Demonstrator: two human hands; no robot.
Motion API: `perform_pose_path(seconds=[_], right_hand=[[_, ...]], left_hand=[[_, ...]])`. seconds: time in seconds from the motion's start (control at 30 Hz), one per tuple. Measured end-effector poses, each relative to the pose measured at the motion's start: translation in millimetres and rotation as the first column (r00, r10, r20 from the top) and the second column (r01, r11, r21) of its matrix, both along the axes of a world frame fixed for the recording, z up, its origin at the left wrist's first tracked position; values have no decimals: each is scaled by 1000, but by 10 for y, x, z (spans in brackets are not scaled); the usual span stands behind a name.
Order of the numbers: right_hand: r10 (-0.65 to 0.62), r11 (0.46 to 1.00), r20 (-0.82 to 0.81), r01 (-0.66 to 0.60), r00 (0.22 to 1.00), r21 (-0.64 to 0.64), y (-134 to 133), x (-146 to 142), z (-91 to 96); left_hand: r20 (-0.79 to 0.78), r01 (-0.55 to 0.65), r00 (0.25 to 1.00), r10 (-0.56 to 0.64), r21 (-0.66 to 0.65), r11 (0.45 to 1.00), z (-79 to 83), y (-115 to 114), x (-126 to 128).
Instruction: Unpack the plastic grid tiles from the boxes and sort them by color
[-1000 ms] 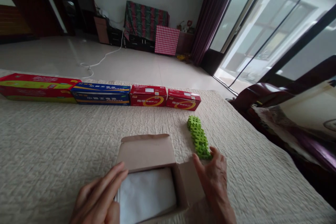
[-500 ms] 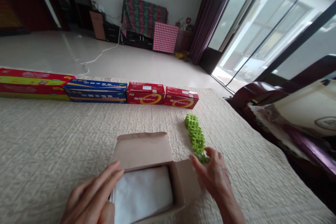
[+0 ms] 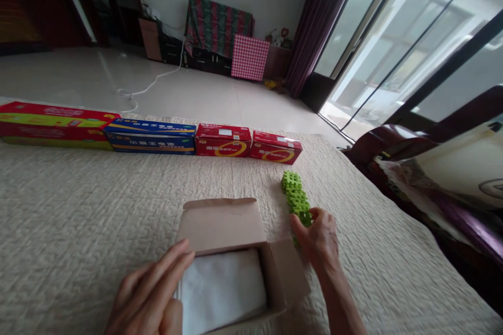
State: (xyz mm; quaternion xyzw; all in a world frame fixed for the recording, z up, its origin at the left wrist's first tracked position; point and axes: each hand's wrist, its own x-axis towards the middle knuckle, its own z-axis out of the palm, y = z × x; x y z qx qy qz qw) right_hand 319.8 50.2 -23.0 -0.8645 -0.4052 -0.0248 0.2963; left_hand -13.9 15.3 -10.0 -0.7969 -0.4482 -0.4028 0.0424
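An open brown cardboard box (image 3: 220, 227) lies on the cream quilted cloth (image 3: 78, 220), with white paper (image 3: 223, 290) inside. My left hand (image 3: 151, 293) rests on the box's left edge, fingers stretched over the white paper. A green lattice strip (image 3: 294, 196) lies to the right of the box. My right hand (image 3: 318, 241) has thumb and fingers closed round the strip's near end.
A row of boxes stands along the far edge: a long red one (image 3: 55, 124), a blue one (image 3: 153, 136) and two small red ones (image 3: 223, 140) (image 3: 276, 148). A dark wooden chair (image 3: 432, 167) is at the right. Tiled floor and glass doors lie beyond.
My right hand has moved forward along the green strip and closed on its near end. My left hand has stayed on the box.
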Motion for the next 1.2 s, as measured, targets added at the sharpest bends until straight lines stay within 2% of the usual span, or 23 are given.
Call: perform_pose_path(seconds=[0.1,0.17,0.23,0.3,0.37,0.4,0.47,0.53,0.6,0.7,0.8,1.2], right_hand=[[-15,1000,-11,15,1000,22,-81,15,197],[-38,995,-31,40,999,93,-199,-43,430],[-23,982,-140,49,990,182,-358,-210,692],[64,974,-218,-14,974,226,-524,-499,906],[292,937,-201,-238,935,254,-651,-876,1005],[421,895,-186,-374,887,244,-690,-1072,1004],[541,830,-127,-505,831,236,-716,-1421,923],[590,803,-81,-573,804,165,-694,-1653,793],[605,795,-35,-601,796,82,-656,-1756,677],[594,805,31,-593,804,-11,-616,-1779,593],[583,813,64,-579,810,-68,-600,-1785,585],[681,723,101,-644,725,-252,-629,-1611,558]], left_hand=[[-11,8,1000,-9,-13,1000,24,-14,-1],[11,21,1000,-20,-42,999,45,-28,8],[47,38,998,-34,-86,996,72,-46,16],[83,51,996,-41,-128,990,106,-63,21],[105,62,993,-46,-156,986,144,-76,23],[112,65,993,-46,-169,983,164,-81,25],[131,67,990,-43,-185,980,199,-85,33],[154,71,987,-42,-185,980,222,-81,45],[176,76,983,-45,-175,982,229,-72,59],[202,82,978,-49,-159,984,223,-57,72],[208,79,977,-45,-156,985,220,-53,72],[159,65,987,-37,-176,982,205,-77,72]])
